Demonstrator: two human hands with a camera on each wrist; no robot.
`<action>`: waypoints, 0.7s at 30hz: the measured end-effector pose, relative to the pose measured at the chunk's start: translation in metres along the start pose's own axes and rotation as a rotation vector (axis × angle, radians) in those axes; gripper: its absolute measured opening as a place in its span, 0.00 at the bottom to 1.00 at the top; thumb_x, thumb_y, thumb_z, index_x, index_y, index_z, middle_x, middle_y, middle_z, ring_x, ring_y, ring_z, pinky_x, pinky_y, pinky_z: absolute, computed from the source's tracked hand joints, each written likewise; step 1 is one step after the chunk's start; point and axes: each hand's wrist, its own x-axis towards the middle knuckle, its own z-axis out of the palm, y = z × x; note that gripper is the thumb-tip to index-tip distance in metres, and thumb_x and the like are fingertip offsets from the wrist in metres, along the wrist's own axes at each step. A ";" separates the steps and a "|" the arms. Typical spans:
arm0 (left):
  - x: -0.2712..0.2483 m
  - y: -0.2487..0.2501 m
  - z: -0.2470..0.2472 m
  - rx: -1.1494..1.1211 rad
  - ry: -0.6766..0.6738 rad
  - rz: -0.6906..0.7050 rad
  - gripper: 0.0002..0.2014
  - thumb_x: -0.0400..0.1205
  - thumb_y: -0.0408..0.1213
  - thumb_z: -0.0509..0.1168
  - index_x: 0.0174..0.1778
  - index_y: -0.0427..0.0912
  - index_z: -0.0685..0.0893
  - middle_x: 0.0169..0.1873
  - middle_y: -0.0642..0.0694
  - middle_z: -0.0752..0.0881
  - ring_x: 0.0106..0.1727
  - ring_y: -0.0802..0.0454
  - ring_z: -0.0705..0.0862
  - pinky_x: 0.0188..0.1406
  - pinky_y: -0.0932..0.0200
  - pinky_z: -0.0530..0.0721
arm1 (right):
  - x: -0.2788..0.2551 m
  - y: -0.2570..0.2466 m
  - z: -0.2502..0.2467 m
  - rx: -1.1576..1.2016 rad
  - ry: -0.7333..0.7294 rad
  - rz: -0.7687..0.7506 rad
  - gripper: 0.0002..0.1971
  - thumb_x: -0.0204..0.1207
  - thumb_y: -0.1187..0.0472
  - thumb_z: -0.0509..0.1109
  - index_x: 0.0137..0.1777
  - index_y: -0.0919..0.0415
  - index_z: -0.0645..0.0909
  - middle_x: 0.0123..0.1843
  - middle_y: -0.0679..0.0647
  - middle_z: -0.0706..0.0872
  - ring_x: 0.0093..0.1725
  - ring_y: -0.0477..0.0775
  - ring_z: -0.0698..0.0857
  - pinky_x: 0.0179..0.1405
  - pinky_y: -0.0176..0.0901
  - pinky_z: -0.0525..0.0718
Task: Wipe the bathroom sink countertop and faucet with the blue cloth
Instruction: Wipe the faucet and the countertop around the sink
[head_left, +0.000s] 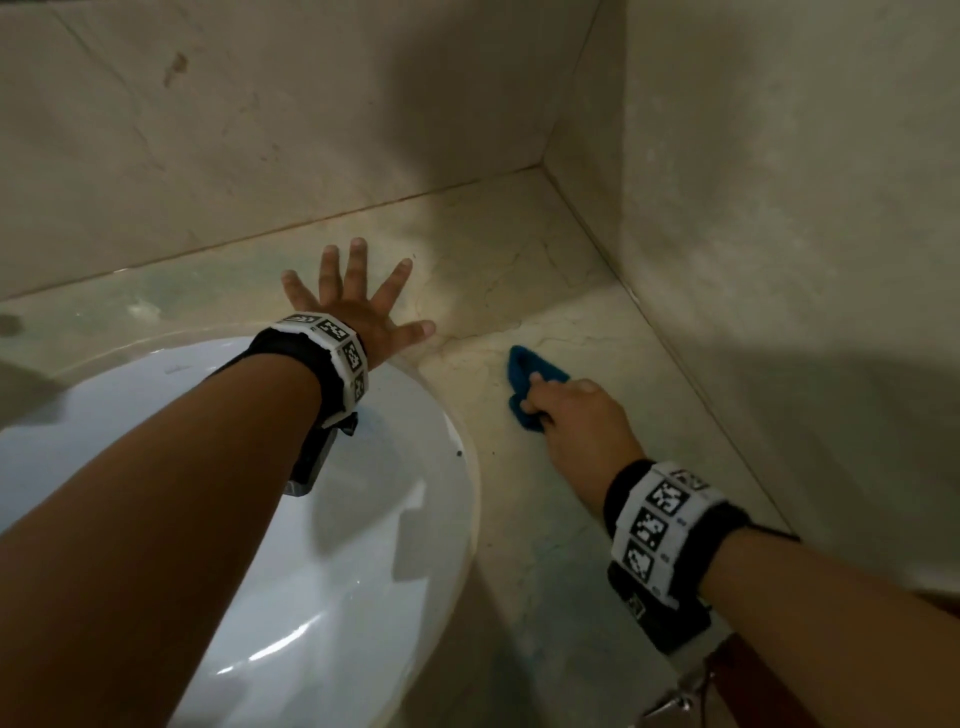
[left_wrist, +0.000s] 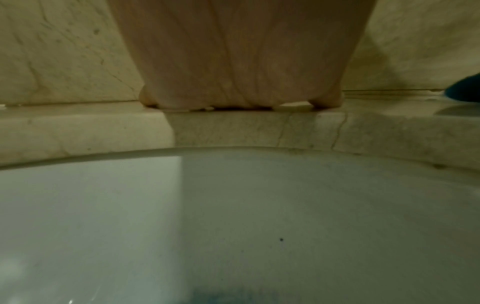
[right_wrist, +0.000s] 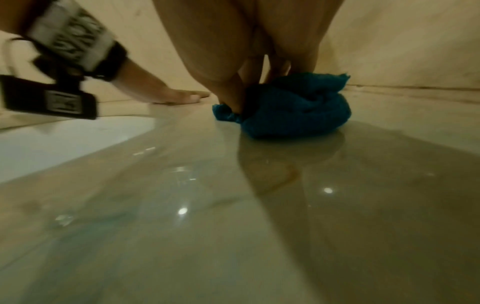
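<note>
Overhead, left hand (head_left: 358, 312) lies spread on countertop (head_left: 519, 270) — right hand (head_left: 576, 415) pinches blue cloth (head_left: 530, 374).

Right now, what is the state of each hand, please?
Left hand: open, fingers spread flat on the countertop.
Right hand: grips the blue cloth against the countertop.

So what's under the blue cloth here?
The blue cloth, bunched in the right hand, sits directly on the glossy marble countertop. The patch beneath it is covered, so its condition can't be seen.
</note>
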 end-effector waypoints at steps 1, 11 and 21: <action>-0.002 0.002 0.000 0.019 0.004 -0.007 0.41 0.73 0.77 0.40 0.76 0.68 0.30 0.78 0.49 0.24 0.80 0.42 0.27 0.73 0.24 0.34 | -0.007 -0.005 0.006 0.003 -0.019 -0.007 0.15 0.72 0.75 0.67 0.58 0.66 0.84 0.59 0.70 0.84 0.58 0.69 0.83 0.62 0.55 0.81; -0.030 0.048 0.023 -0.007 0.024 0.159 0.33 0.80 0.68 0.38 0.79 0.66 0.36 0.79 0.48 0.27 0.80 0.43 0.28 0.75 0.28 0.33 | -0.045 -0.051 0.026 0.098 -0.260 -0.083 0.16 0.77 0.67 0.60 0.61 0.58 0.82 0.58 0.60 0.78 0.58 0.58 0.76 0.61 0.46 0.75; -0.024 0.061 0.033 -0.002 0.018 0.083 0.42 0.70 0.79 0.45 0.76 0.72 0.34 0.78 0.50 0.24 0.79 0.42 0.25 0.73 0.28 0.29 | 0.005 0.019 -0.045 0.140 0.112 0.035 0.18 0.78 0.73 0.60 0.65 0.62 0.80 0.55 0.65 0.81 0.50 0.58 0.81 0.46 0.23 0.67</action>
